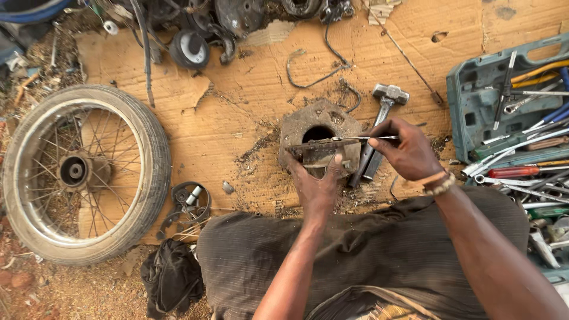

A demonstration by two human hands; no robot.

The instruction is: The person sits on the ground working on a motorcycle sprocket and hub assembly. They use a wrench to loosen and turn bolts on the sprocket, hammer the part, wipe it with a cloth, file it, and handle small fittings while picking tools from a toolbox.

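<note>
Left hand, centre of frame: clamped from below on a dark, flat metal part, thumb up on its near face; the part is held just in front of a grey block with a round hole, long axis running left to right.

Right hand, right of centre: fingers pinched together on a thin metal blade. Blade lies almost level along the top edge of the metal part, long axis left to right, free end pointing toward the left of the frame. What kind of tool it is cannot be made out; its handle end is hidden in the hand. Beaded bracelet on the wrist.

Surroundings, left to right:
- Spoked wheel with tyre, flat on the ground, left edge.
- Dark ring-shaped parts, lower left of centre.
- Black cloth, bottom left.
- Cardboard sheet, the surface under the work.
- Engine parts, top edge, cut off.
- Hammer, head toward the upper right, handle partly hidden behind the right hand.
- Green tool case, right edge, full of spanners and screwdrivers, cut off.
</note>
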